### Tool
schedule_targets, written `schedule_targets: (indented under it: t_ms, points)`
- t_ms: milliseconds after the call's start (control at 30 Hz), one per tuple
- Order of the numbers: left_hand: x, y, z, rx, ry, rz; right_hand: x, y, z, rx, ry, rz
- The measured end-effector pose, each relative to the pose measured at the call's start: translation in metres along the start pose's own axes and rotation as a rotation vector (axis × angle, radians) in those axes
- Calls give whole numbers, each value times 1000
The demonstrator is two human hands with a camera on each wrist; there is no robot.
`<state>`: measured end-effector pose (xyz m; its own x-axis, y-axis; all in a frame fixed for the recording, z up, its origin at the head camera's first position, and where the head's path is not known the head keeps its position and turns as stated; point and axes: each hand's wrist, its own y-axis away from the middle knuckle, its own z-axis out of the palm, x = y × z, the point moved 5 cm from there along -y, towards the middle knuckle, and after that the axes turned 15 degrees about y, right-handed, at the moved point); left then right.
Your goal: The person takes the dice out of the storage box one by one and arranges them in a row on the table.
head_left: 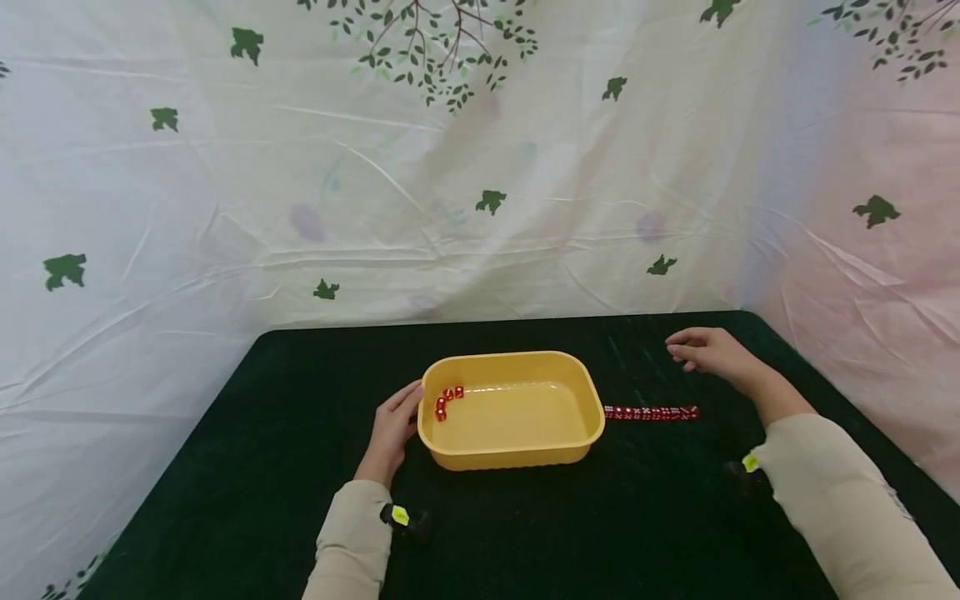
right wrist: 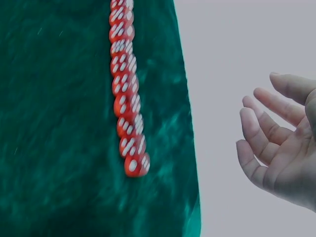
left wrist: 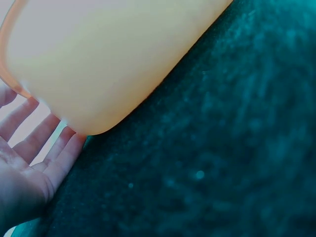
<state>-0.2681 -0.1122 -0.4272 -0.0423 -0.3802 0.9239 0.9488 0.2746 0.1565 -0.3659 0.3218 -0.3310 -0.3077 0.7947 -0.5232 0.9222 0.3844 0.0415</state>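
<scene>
The plastic tub is showing plain yellow. The dice inside and the dice row are displaying white pips on red. The tablecloth is looking dark green. The backdrop is bearing green silhouettes and leafy branches on white and pinkish. Sleeves are showing plain cream.

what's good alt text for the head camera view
A person's left hand touches a yellow rectangular plastic tub holding a few small red dice with white spots, on a dark green tabletop. A row of similar dice extends right of the tub; the empty right hand is raised near that row.
</scene>
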Motion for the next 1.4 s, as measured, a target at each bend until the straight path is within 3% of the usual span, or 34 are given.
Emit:
schedule_targets:
  t_ms: [367, 700, 1400]
  points:
    - [-1, -1, 1, -2, -1, -5, -43, -30, 8, 8, 36, -25]
    - [2, -2, 4, -2, -1, -1, -86, -51, 15, -18, -8, -90]
    - [1, -1, 4, 7, 12, -10, -162, -83, 56, -72, -64, -233]
